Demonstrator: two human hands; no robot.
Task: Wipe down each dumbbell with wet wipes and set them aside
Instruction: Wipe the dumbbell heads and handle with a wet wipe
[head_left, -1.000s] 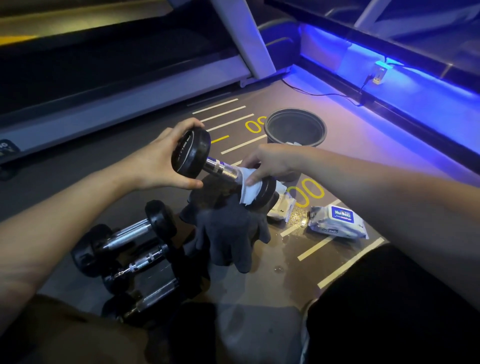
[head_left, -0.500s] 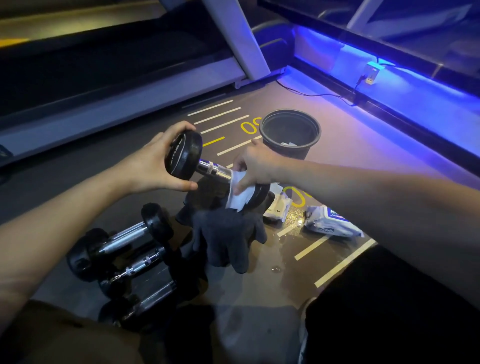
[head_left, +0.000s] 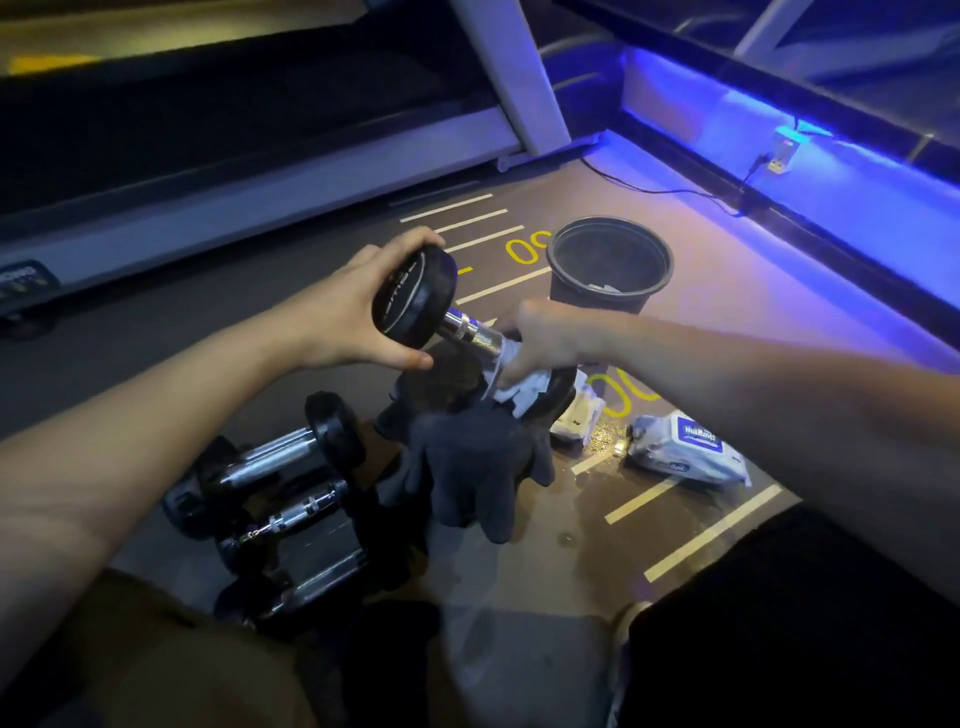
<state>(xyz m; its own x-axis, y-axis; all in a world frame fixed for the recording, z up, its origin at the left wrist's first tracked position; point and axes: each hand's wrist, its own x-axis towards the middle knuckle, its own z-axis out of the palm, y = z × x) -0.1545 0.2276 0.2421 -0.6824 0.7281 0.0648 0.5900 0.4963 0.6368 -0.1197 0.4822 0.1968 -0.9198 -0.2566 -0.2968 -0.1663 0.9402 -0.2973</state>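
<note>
A black dumbbell (head_left: 415, 296) with a chrome handle is held tilted above the floor. My left hand (head_left: 353, 312) grips its upper end plate. My right hand (head_left: 545, 343) holds a white wet wipe (head_left: 519, 387) wrapped round the lower part of the handle, next to the lower plate. Three more dumbbells (head_left: 280, 493) lie side by side on the floor at lower left. A pack of wet wipes (head_left: 685, 454) lies on the floor to the right.
A dark glove (head_left: 478, 467) lies under the held dumbbell. A black bucket (head_left: 610, 270) with a scrap inside stands behind it. A crumpled white wrapper (head_left: 579, 415) lies beside the pack. A treadmill base (head_left: 260, 192) runs along the back; a blue-lit ledge (head_left: 831, 197) borders the right.
My right hand with the wipe has stayed on the lower end of the handle, shifting slightly. The dumbbell stays in my left hand's grip at about the same tilt.
</note>
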